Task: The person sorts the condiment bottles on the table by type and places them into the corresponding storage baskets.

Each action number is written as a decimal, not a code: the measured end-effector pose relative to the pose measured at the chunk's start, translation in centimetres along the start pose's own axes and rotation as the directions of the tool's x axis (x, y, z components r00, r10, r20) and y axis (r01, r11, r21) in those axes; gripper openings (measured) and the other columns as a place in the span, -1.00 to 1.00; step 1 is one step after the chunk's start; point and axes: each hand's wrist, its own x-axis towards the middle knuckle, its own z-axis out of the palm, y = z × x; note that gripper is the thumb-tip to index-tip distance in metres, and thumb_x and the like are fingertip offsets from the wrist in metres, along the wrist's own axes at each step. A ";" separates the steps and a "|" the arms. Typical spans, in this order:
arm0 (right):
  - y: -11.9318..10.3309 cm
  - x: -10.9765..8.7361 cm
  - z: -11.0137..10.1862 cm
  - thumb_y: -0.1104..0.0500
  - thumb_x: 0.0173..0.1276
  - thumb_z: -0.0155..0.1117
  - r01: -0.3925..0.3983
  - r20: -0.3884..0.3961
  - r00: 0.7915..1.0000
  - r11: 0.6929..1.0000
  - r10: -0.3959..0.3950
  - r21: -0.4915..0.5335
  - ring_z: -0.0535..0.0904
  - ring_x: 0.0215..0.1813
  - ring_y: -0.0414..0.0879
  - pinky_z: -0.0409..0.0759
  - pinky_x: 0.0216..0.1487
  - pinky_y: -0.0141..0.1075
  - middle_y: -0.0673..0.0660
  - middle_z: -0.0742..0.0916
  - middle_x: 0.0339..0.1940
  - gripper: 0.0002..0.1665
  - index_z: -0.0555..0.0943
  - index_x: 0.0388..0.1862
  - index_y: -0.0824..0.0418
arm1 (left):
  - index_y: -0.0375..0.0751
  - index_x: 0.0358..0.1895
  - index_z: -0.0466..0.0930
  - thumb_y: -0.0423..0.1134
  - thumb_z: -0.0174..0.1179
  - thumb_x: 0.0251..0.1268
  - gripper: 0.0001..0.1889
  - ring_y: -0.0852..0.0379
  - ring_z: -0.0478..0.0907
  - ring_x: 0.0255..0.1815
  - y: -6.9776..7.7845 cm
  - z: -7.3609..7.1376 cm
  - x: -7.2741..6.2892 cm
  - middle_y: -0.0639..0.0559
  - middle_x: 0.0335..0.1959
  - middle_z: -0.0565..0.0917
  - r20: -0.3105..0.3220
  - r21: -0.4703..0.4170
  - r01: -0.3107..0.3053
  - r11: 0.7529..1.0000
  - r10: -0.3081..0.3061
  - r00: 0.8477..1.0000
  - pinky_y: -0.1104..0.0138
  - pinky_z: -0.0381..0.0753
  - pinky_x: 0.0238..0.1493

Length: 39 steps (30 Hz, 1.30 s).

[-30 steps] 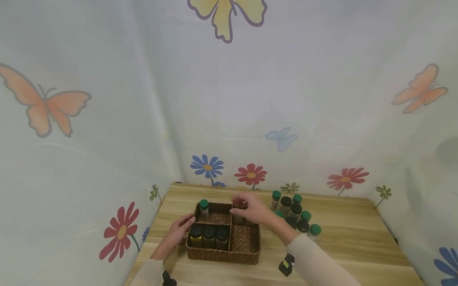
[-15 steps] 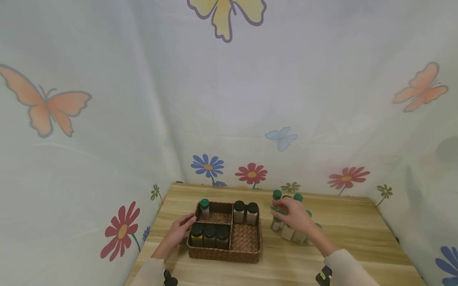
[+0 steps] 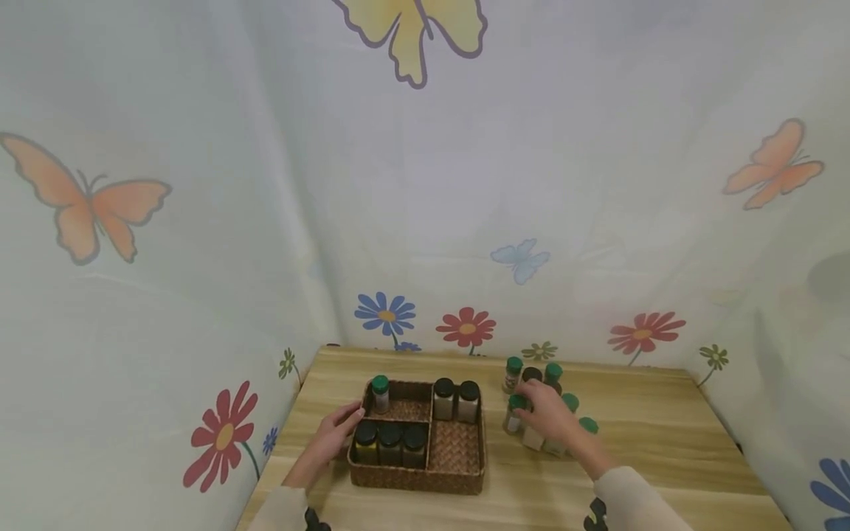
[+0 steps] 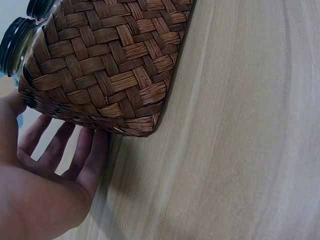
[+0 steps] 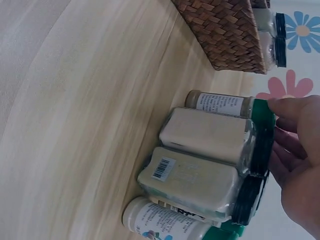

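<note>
A woven basket (image 3: 415, 479) with compartments stands on the table. My left hand (image 3: 330, 441) rests its fairly straight fingers against the basket's left wall. One green-capped spice jar (image 3: 381, 394) stands in the back left compartment, three black-capped jars (image 3: 389, 446) fill the front left one, and two black-capped jars (image 3: 456, 400) with pale contents are at the back of the right one. To the right of the basket, my right hand (image 3: 550, 413) pinches the green cap of a slim spice jar (image 5: 222, 103) between thumb and fingers, the jar upright among others.
Around my right hand stand several more spice jars, such as a green-capped one (image 3: 513, 376) at the back and square black-capped ones (image 5: 195, 175). The wooden table (image 3: 637, 420) meets a curtain (image 3: 425, 184) printed with flowers and butterflies behind and at both sides.
My right hand has left the two black-capped jars in the right compartment and moved right to the jar group, then slightly down onto a green cap. The left hand stays at the basket.
</note>
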 end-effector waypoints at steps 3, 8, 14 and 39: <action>0.2 0.1 0.4 0.28 0.35 0.55 -0.027 -0.005 1.000 1.000 0.027 -0.004 0.70 -0.07 0.02 0.75 -0.06 -0.09 0.09 0.71 -0.10 -0.64 0.72 0.09 0.32 | -0.30 0.56 0.40 0.04 0.18 0.64 -0.36 -0.40 0.42 0.48 -0.3 0.1 -0.2 -0.35 0.50 0.46 0.010 -0.002 0.005 1.000 -0.005 1.000 -0.06 0.65 0.26; 0.4 0.5 0.7 0.29 0.32 0.58 -0.050 -0.011 0.999 0.999 0.050 0.006 0.71 -0.08 0.01 0.75 -0.06 -0.09 0.09 0.73 -0.12 -0.69 0.75 0.02 0.29 | -0.28 0.56 0.40 0.06 0.17 0.64 -0.35 -0.42 0.41 0.47 -0.4 0.0 0.0 -0.37 0.51 0.45 0.013 -0.007 -0.008 1.000 0.008 1.000 -0.08 0.68 0.22; 0.4 1.1 0.2 0.31 0.28 0.60 -0.068 0.007 0.998 0.997 0.068 0.028 0.68 -0.14 -0.06 0.72 -0.11 -0.11 0.07 0.73 -0.19 -0.75 0.74 -0.09 0.25 | -0.28 0.57 0.39 0.10 0.18 0.62 -0.32 -0.40 0.43 0.47 -0.5 -0.1 0.2 -0.37 0.51 0.45 0.024 -0.004 -0.015 1.000 0.015 1.000 -0.09 0.67 0.23; 0.0 0.7 0.6 0.30 0.29 0.60 -0.094 0.028 0.995 0.995 0.093 0.024 0.71 -0.08 0.03 0.72 -0.10 -0.08 0.09 0.72 -0.13 -0.69 0.72 -0.02 0.23 | -0.26 0.57 0.39 0.06 0.16 0.65 -0.36 -0.39 0.43 0.47 -0.5 -0.4 0.1 -0.37 0.51 0.45 0.026 0.000 -0.015 1.000 0.015 1.000 -0.04 0.70 0.19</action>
